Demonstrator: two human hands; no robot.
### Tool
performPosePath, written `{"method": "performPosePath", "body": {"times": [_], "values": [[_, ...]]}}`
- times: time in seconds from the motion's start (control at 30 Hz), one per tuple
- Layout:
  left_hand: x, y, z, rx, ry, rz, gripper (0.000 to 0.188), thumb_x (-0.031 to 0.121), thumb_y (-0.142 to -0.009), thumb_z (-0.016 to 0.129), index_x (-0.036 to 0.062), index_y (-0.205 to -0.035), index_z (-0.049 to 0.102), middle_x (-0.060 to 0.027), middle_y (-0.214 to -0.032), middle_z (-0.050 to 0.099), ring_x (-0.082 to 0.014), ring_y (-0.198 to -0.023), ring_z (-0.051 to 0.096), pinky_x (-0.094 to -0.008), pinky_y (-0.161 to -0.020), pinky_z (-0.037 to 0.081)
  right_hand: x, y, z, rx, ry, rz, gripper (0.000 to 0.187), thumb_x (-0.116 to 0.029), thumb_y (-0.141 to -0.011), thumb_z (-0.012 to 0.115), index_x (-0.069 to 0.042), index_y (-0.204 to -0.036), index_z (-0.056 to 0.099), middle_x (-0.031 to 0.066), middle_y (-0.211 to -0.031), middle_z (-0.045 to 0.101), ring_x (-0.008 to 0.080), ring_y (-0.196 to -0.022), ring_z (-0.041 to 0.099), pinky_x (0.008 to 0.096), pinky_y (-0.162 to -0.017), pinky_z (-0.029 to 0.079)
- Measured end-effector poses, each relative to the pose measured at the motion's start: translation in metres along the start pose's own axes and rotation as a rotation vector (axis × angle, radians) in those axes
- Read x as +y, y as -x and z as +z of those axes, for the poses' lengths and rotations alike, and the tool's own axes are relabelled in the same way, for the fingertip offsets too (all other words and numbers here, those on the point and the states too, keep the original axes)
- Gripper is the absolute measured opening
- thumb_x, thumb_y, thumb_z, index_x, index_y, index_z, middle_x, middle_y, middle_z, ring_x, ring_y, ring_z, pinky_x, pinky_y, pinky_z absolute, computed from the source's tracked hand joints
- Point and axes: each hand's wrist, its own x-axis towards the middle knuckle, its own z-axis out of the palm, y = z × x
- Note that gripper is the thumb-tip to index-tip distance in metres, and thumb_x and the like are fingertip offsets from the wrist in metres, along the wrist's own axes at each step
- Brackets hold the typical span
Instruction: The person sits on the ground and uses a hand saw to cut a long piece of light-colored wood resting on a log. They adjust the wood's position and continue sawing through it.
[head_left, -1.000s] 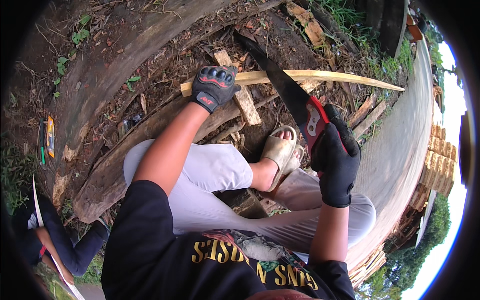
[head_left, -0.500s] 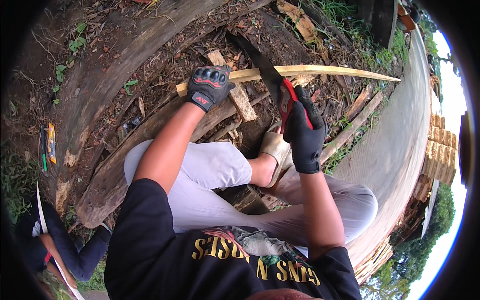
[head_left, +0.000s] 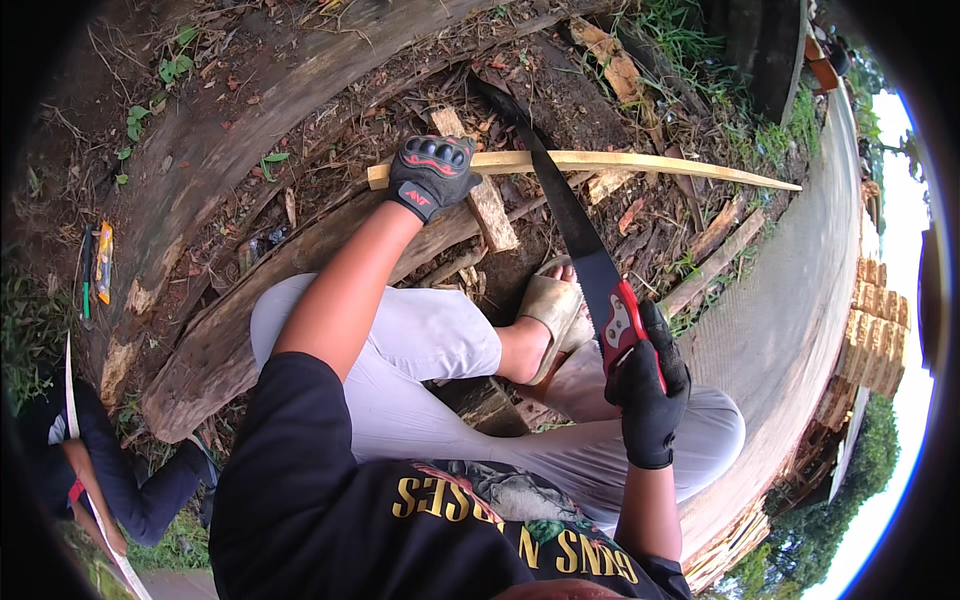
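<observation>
My left hand (head_left: 432,172), in a black glove with red trim, is closed over a long pale wooden strip (head_left: 640,162) near its left end and presses it down. Under the strip there lies a short rough wood block (head_left: 490,212). My right hand (head_left: 655,388), also in a black glove, grips the red handle of a hand saw (head_left: 585,240). The dark blade crosses the strip to the right of my left hand, its tip reaching past the far side. Whether the teeth have cut into the wood I cannot tell.
A thick log (head_left: 230,350) lies beneath the left arm. My sandalled foot (head_left: 545,325) rests just below the blade. Another person (head_left: 110,470) sits at lower left with a long strip. Stacked timber (head_left: 875,340) stands at far right, and a yellow packet (head_left: 104,262) lies at left.
My right hand has drawn the saw back toward me and to the right, so the blade now crosses the strip nearer its tip. My left hand keeps its hold on the strip.
</observation>
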Motion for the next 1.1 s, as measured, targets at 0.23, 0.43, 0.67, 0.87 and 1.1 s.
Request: {"method": "performPosePath", "body": {"times": [0.23,0.43,0.67,0.87,1.1], "values": [[0.002,0.004,0.001,0.082,-0.001,0.046,0.046,0.056,-0.091,0.075,0.0142,-0.108,0.074,-0.0101,-0.097,0.077,-0.0311,-0.093,0.075,-0.0474,-0.082,0.058,-0.023,-0.006,0.007,0.045,0.055,-0.077,0.046,-0.011,-0.105,0.06,0.003,-0.148,0.064,0.0156,-0.14,0.072,0.0196,-0.123,0.067,0.0367,-0.107,0.053],[0.007,0.01,-0.002,0.043,0.01,0.023,0.041,0.052,-0.094,0.073,0.012,-0.102,0.073,-0.0106,-0.089,0.076,-0.031,-0.088,0.075,-0.046,-0.077,0.057,-0.024,-0.114,0.075,0.022,0.071,-0.086,0.042,-0.018,-0.105,0.064,-0.003,-0.143,0.07,0.0106,-0.119,0.079,0.0122,-0.101,0.071,0.0309,-0.09,0.057],[0.009,0.008,0.002,0.07,0.01,0.075,0.041,0.052,-0.092,0.076,0.0119,-0.1,0.074,-0.0116,-0.09,0.076,-0.0309,-0.088,0.075,-0.0466,-0.077,0.057,-0.005,-0.231,0.165,0.056,0.008,-0.04,0.048,-0.034,-0.1,0.071,-0.009,-0.14,0.074,0.0119,-0.1,0.081,0.0147,-0.09,0.074,0.0307,-0.082,0.057],[0.001,0.003,-0.005,0.02,0.041,0.009,0.044,0.054,-0.088,0.078,0.0137,-0.106,0.076,-0.0108,-0.097,0.078,-0.032,-0.092,0.076,-0.0481,-0.081,0.058,0.016,-0.245,0.178,0.063,-0.052,-0.222,0.047,-0.034,-0.099,0.073,-0.009,-0.138,0.076,0.0111,-0.102,0.082,0.0157,-0.084,0.074,0.0321,-0.078,0.057],[0.008,0.0,-0.011,-0.024,0.058,-0.03,0.044,0.054,-0.088,0.078,0.0136,-0.107,0.077,-0.0111,-0.098,0.078,-0.0315,-0.093,0.076,-0.0484,-0.084,0.059,-0.013,-0.226,0.142,-0.025,0.006,-0.132,0.046,-0.033,-0.099,0.074,-0.007,-0.138,0.075,0.0037,-0.09,0.076,0.0102,-0.079,0.068,0.028,-0.073,0.054]]}}
